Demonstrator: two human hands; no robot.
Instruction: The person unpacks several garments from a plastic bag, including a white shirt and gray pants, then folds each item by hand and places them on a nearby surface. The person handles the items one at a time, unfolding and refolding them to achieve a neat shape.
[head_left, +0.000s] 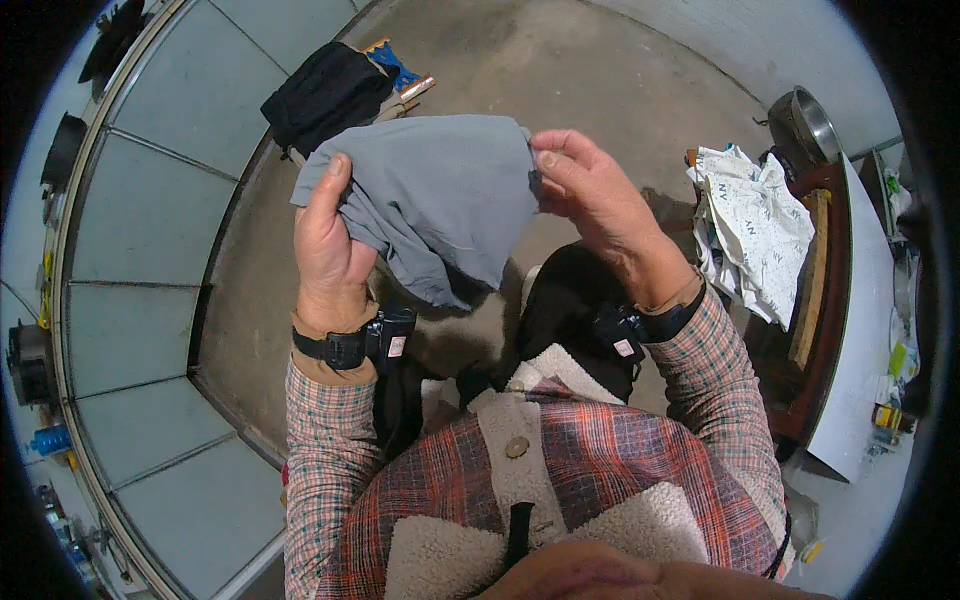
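A grey cloth (442, 180), soft and partly folded, is held up in the air between my two hands above my lap. My left hand (330, 232) grips its left end, the thumb lying on top and the fingers hidden behind the fabric. At the upper right corner, my right hand (592, 184) pinches the edge between thumb and fingers. The lower part of the cloth hangs loose in folds, with a dark opening near its bottom edge. Each wrist wears a black strap with a small device.
A black cloth bundle (326, 94) lies on the concrete floor (600, 67) beyond my left hand, with a blue packet (394, 64) beside it. On my right, a white printed cloth (750, 225) rests near a wooden bar (810, 277) and a metal basin (814, 124). Pale panels (142, 217) line the left.
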